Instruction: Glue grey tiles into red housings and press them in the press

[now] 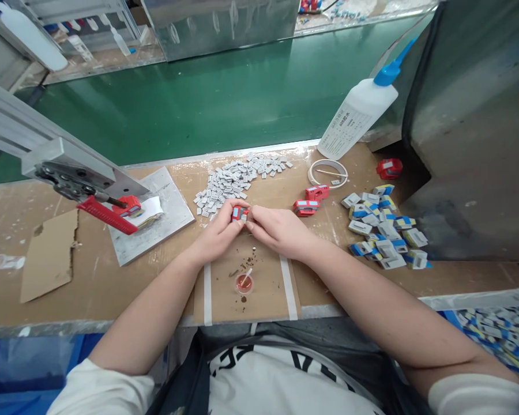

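Note:
A small red toy car (240, 214) with pale blue windows is in my left hand (221, 231), its fingers and thumb closed around it. My right hand (281, 230) meets it from the right, thumb and fingers pinched together at the car's edge; what lies between those fingertips is hidden. Just beyond the hands spreads a pile of small grey rectangular pieces (227, 183). Two more red toy cars, one of them this near car (306, 208), stand right of my right hand. Nearer my body, a small clear cup (244, 283) holds reddish liquid and a stick.
A white squeeze bottle (357, 115) leans beyond a tape roll (327, 173). Blue, yellow and grey blocks (387, 230) are heaped at right. At left, a clamp with a red handle (108, 215) stands over a metal plate (173, 199). A green belt (207, 98) crosses behind.

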Demonstrator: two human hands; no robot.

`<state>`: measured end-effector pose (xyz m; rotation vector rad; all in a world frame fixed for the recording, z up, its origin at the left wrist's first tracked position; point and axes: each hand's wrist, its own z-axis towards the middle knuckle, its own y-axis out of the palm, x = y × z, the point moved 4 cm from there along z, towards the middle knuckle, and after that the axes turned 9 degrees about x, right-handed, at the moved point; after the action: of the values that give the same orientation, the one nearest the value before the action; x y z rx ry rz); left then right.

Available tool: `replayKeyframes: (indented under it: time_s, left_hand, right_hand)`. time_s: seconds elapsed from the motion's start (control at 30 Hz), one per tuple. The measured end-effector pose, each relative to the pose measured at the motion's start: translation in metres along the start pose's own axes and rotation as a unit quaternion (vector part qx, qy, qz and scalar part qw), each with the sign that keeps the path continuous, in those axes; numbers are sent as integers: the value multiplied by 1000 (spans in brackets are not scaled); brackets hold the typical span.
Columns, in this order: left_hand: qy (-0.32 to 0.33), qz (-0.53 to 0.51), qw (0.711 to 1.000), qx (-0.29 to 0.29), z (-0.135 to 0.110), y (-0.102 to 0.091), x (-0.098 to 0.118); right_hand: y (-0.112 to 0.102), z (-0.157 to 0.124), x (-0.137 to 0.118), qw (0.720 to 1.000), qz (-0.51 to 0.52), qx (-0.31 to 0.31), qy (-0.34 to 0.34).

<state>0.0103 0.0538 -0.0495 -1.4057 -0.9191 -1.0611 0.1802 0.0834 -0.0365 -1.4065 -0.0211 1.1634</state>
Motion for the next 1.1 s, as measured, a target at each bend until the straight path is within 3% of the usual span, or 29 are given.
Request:
replayKeyframes:
  time_s: [0.13,0.3,0.47,0.63,0.77,0.97,1.1]
  left_hand:
    - [-103,-217,971,-17,6,2,-1]
    - [-111,-314,943,-19,3,5,9]
    - [-88,-348,934,-1,-2,4,15]
    - [-118,-380,917,-12,-2,4,19]
    - [-134,-391,911,-15,-3,6,21]
    - [-125,-380,917,5,-2,5,16]
    - [-95,-302,948,-12,-1,1,10]
  right_hand:
    - [-15,-4,-3,997,62,20,-37]
    - [-6,-17,-27,976,89,-103,-172]
    - [10,-23,-38,961,53,-168,-212]
    - [12,-20,-32,968,64,-164,-181]
    - [12,-22,-30,961,80,-180,-194]
    - [16,-26,-32,954,94,-177,-223]
    - [15,-28,-36,949,115,-161,-244]
